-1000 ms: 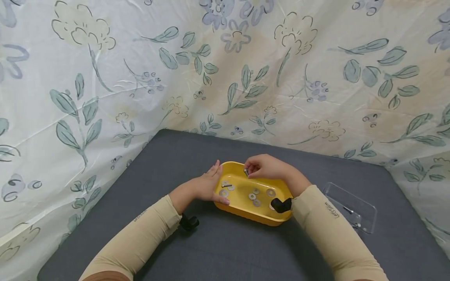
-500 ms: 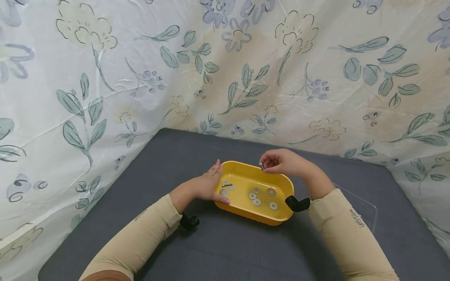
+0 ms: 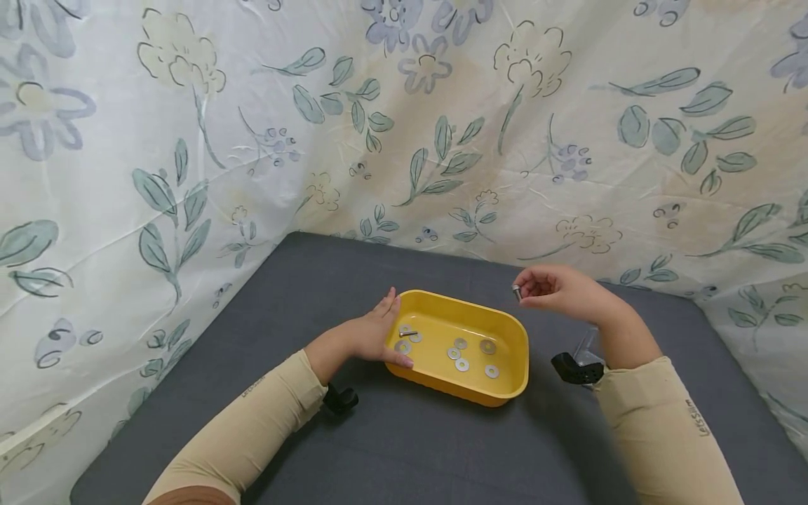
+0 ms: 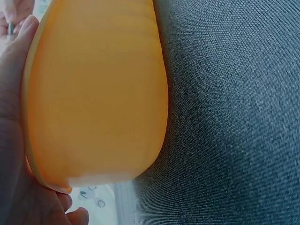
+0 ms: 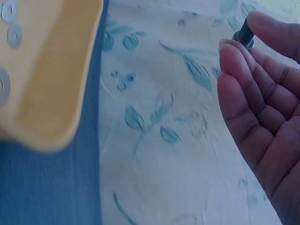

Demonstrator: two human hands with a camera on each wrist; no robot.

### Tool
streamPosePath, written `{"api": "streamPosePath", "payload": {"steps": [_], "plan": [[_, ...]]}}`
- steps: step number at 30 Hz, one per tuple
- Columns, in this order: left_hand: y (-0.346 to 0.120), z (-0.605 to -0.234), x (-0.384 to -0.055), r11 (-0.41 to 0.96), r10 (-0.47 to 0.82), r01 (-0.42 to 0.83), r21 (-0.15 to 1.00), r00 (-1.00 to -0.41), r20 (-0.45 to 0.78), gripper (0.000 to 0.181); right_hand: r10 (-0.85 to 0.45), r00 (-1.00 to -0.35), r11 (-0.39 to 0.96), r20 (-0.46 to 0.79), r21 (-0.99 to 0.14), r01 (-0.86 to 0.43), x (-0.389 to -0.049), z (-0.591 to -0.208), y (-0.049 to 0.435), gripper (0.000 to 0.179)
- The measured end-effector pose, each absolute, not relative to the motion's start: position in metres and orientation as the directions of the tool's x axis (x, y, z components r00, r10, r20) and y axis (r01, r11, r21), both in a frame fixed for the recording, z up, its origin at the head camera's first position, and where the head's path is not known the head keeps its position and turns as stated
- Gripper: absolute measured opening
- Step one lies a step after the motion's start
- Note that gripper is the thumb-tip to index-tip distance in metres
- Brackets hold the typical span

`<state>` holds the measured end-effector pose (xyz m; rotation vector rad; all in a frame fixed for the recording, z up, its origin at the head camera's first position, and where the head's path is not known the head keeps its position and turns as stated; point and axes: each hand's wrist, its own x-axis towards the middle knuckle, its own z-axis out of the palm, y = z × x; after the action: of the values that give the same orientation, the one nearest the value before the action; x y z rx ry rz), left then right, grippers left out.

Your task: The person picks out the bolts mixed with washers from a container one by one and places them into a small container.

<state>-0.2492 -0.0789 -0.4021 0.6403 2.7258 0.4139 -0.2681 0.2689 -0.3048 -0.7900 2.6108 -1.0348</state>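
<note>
In the head view, my left hand point(image 3: 372, 335) rests spread against the left end of a yellow plastic tray point(image 3: 467, 396). The left wrist view has its thumb lying along the tray's rim and its fingertips at the far corner. Beyond the tray's right far corner, above the dark table, my right hand point(image 3: 558, 291) pinches a small metal bolt point(image 3: 517, 292) between thumb and fingers. Its threaded shank and a wider ring at one end show in the right wrist view. Inside the tray lie several flat washers point(image 3: 462, 365) and another bolt point(image 3: 408, 334).
A clear plastic tray point(image 3: 587, 344) stands right of the yellow one, mostly hidden behind my right forearm. Dark grey cloth point(image 3: 404, 456) covers the table, and a floral curtain point(image 3: 404, 140) hangs behind and at both sides.
My right hand has moved right, from over the yellow tray to past its far right corner, with the bolt pinched throughout. My left hand has stayed on the tray.
</note>
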Motion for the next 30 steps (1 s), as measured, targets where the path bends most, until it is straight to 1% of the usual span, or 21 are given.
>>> {"api": "streamPosePath", "payload": {"steps": [5,11,17,30], "plan": [[-0.079,-0.401,-0.249,0.859,0.471,0.384,0.338,-0.850,-0.233,0.128,-0.513,-0.858,0.634,0.008,-0.671,-0.385,-0.264,-0.301,0.293,0.028],[-0.078,-0.401,-0.250,0.862,0.468,0.381,0.335,-0.851,-0.237,0.126,-0.488,-0.872,0.635,0.028,-0.674,-0.377,-0.259,-0.302,0.322,0.028],[-0.077,-0.399,-0.250,0.861,0.467,0.377,0.341,-0.853,-0.235,0.126,-0.424,-0.906,0.693,-0.012,-0.648,-0.316,-0.254,-0.307,0.348,0.030],[-0.075,-0.397,-0.250,0.865,0.457,0.364,0.344,-0.856,-0.243,0.126,-0.377,-0.925,0.743,-0.053,-0.613,-0.268,-0.245,-0.329,0.393,0.035]]}}
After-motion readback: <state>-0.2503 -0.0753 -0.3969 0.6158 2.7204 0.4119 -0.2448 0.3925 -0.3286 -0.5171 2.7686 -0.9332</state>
